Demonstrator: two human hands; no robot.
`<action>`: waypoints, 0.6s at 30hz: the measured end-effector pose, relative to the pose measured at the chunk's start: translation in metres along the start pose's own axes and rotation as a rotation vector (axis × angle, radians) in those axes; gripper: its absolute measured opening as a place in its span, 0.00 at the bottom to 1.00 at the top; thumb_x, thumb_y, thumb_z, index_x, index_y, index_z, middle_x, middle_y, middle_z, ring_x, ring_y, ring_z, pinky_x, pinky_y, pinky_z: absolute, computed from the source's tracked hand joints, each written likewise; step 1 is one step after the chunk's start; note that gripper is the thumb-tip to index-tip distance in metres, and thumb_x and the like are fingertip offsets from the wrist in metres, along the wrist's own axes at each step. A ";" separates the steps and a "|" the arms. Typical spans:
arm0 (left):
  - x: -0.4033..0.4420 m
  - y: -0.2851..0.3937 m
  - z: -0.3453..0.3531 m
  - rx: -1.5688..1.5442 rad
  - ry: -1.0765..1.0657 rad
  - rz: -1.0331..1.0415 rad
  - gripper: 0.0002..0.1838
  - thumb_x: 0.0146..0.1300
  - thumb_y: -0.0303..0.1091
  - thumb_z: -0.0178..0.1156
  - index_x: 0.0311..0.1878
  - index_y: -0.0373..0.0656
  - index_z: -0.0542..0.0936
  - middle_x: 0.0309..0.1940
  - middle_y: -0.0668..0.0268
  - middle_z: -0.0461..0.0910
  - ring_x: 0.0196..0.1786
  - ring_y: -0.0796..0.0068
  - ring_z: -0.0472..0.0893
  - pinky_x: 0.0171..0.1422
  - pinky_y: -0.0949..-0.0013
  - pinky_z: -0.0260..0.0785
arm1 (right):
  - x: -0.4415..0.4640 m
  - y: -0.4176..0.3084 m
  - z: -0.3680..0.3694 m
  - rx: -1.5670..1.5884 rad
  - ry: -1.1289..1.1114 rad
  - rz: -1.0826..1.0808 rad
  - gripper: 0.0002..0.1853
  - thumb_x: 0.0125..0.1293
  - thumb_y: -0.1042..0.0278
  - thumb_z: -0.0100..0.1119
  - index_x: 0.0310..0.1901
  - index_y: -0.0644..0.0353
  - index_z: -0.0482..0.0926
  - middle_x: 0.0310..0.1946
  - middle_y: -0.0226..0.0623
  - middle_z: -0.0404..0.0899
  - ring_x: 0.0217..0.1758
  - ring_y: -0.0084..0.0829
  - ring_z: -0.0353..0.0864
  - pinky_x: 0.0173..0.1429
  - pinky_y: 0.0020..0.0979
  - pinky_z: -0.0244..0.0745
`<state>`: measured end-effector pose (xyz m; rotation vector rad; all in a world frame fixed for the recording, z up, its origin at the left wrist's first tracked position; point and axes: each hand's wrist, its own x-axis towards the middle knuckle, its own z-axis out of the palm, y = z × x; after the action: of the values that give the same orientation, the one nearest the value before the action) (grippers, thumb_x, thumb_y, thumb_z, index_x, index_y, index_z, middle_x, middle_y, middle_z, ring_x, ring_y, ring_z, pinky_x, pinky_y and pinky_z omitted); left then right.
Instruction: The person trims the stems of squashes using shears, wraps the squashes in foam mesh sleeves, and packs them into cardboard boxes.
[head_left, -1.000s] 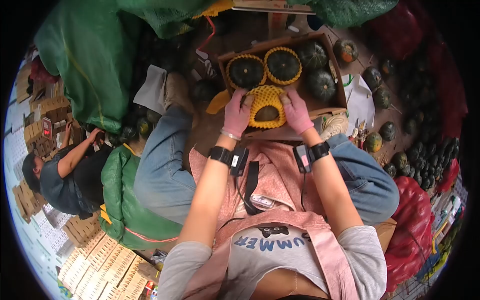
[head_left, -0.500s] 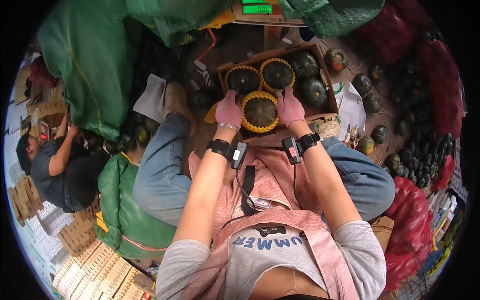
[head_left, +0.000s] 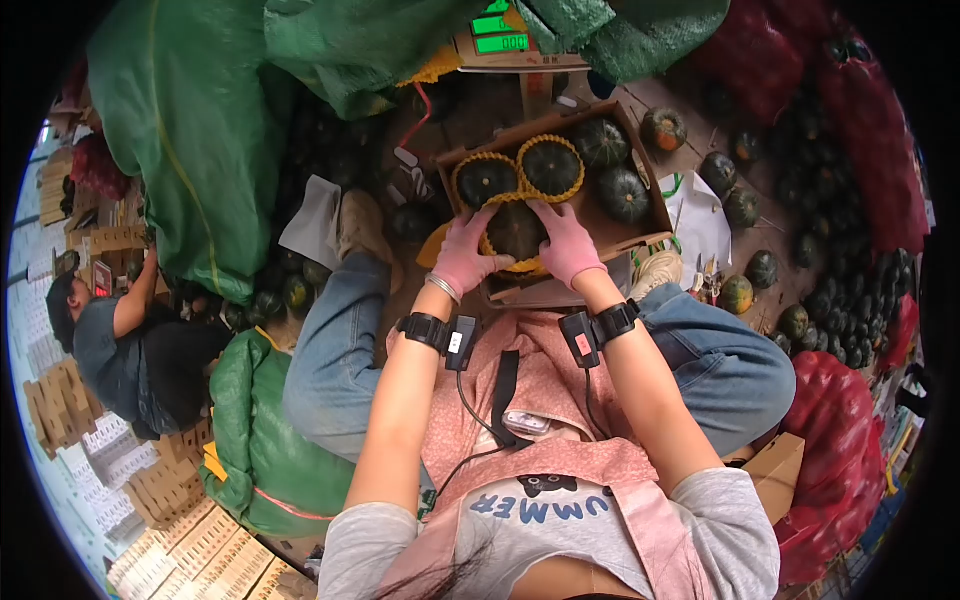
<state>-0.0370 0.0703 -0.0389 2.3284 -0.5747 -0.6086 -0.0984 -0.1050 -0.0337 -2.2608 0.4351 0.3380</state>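
Observation:
My left hand (head_left: 462, 258), in a pink glove, curls round the left side of a dark green pumpkin (head_left: 515, 232). On the opposite side my right hand (head_left: 570, 250), also gloved in pink, grips the same pumpkin, with its fingers at the far rim. A yellow foam net (head_left: 520, 266) surrounds this pumpkin, partly hidden by my hands. It sits at the near side of a cardboard box (head_left: 655, 200). Behind it in the box are two netted pumpkins, one at left (head_left: 486, 181) and one at right (head_left: 551, 168). Two bare pumpkins (head_left: 623, 193) lie along the box's right side.
A scale with a green display (head_left: 502, 43) stands beyond the box, between green sacks (head_left: 180, 150). Loose pumpkins (head_left: 720, 172) and a white sheet (head_left: 700, 215) lie at right, near red net sacks (head_left: 830, 450). Another person (head_left: 140, 330) works at far left.
My fingers have shifted from the pumpkin's sides to the far rim of its foam net, and my hands cover more of it. The whole view has shifted slightly.

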 end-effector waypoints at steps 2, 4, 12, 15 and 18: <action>0.002 -0.002 0.000 -0.008 -0.017 -0.056 0.47 0.36 0.42 0.73 0.64 0.47 0.64 0.57 0.52 0.67 0.60 0.51 0.66 0.65 0.61 0.59 | 0.006 0.006 0.005 0.014 0.014 -0.039 0.32 0.51 0.79 0.50 0.60 0.45 0.66 0.55 0.51 0.64 0.53 0.53 0.71 0.56 0.42 0.70; 0.002 -0.007 0.001 -0.050 -0.025 -0.044 0.49 0.35 0.41 0.74 0.64 0.46 0.63 0.57 0.52 0.68 0.61 0.52 0.66 0.65 0.61 0.59 | 0.009 0.012 0.006 0.062 -0.007 -0.031 0.32 0.49 0.81 0.49 0.60 0.47 0.67 0.55 0.51 0.65 0.54 0.54 0.70 0.57 0.41 0.68; -0.002 -0.016 0.007 -0.076 -0.025 -0.076 0.51 0.34 0.40 0.75 0.65 0.44 0.61 0.59 0.51 0.67 0.62 0.52 0.66 0.66 0.63 0.59 | 0.012 0.027 0.013 0.140 0.025 -0.109 0.34 0.47 0.83 0.47 0.61 0.49 0.66 0.49 0.52 0.67 0.53 0.53 0.69 0.58 0.36 0.67; -0.002 -0.019 0.010 -0.119 -0.044 -0.060 0.51 0.34 0.40 0.74 0.66 0.48 0.59 0.60 0.51 0.64 0.64 0.49 0.62 0.67 0.59 0.56 | 0.012 0.025 0.011 0.147 0.006 -0.103 0.35 0.46 0.83 0.47 0.61 0.51 0.65 0.49 0.52 0.68 0.54 0.52 0.68 0.58 0.36 0.66; -0.002 -0.009 0.006 -0.093 -0.053 -0.025 0.57 0.32 0.40 0.76 0.68 0.45 0.55 0.62 0.52 0.63 0.64 0.56 0.65 0.66 0.63 0.60 | 0.015 0.032 0.005 0.180 -0.064 -0.189 0.38 0.48 0.74 0.59 0.65 0.53 0.59 0.53 0.53 0.66 0.59 0.52 0.66 0.64 0.35 0.62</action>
<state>-0.0393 0.0744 -0.0483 2.2410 -0.5310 -0.6959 -0.0983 -0.1245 -0.0641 -2.0898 0.2077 0.2622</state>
